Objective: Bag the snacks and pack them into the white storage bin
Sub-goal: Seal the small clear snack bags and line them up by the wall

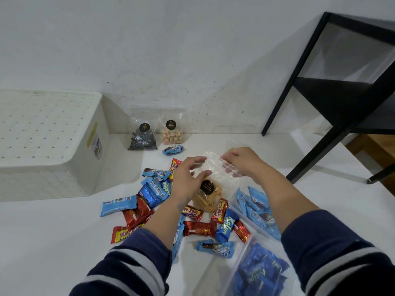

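Note:
My left hand (188, 178) holds the top of a clear pouch of yellow stick snacks (208, 199) with a round black label, thumb and fingers curved round it. My right hand (241, 161) pinches the edge of a clear plastic bag (215, 165) that lies over the pouch's top. Loose blue and red wrapped snacks (149, 201) are scattered on the white floor around both wrists. The white perforated storage bin (85, 167) stands at the left, apart from both hands.
Two labelled pouches lean on the wall: dark snacks (143, 137) and pastel biscuits (172, 133). Two filled clear bags of blue snacks (256, 208) (260, 272) lie at the right. A black shelf frame (320, 135) stands at the right.

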`<state>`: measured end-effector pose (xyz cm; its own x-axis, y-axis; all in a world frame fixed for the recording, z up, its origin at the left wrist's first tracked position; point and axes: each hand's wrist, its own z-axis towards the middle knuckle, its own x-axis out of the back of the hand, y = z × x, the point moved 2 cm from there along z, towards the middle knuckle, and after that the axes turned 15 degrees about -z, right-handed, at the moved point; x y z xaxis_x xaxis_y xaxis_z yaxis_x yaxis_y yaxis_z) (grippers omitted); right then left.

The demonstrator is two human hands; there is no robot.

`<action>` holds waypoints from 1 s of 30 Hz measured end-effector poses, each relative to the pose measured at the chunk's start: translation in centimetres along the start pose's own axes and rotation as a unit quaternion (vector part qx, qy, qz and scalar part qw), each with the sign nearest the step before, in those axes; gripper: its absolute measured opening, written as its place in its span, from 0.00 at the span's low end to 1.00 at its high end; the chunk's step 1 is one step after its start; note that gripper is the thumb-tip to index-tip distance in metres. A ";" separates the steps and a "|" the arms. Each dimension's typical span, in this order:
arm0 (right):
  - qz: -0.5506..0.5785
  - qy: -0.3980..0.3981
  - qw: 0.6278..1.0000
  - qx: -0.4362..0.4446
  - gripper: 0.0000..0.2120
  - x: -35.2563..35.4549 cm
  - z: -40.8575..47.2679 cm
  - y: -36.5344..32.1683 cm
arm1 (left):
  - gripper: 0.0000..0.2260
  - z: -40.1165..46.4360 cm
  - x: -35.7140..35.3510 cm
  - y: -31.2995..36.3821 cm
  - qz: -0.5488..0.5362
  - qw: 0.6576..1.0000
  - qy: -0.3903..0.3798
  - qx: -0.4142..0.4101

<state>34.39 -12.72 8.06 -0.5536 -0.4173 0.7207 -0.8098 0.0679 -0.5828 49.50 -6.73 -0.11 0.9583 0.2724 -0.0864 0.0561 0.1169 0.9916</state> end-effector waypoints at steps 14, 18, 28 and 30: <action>0.053 0.088 0.993 0.060 0.05 -2.0 -0.8 0.8 | 0.12 0.3 -2.4 2.3 0.120 0.989 0.059 0.069; 0.036 0.115 0.992 0.046 0.05 -2.1 -0.5 0.8 | 0.08 0.2 -2.3 2.1 0.106 0.991 0.053 0.055; 0.225 0.060 0.972 -0.029 0.11 -5.3 1.1 4.0 | 0.35 0.1 1.1 -4.6 0.224 0.966 -0.101 0.080; 0.277 0.075 0.955 -0.080 0.27 -7.0 1.4 5.6 | 0.35 0.4 0.9 -4.9 0.233 0.966 -0.084 0.070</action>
<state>33.97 -10.65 -0.81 -0.9172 -0.1444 0.3713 -0.3978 0.3829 -0.8338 50.23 -7.46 -5.00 0.9203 0.1034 0.3774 -0.3659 -0.1140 0.9236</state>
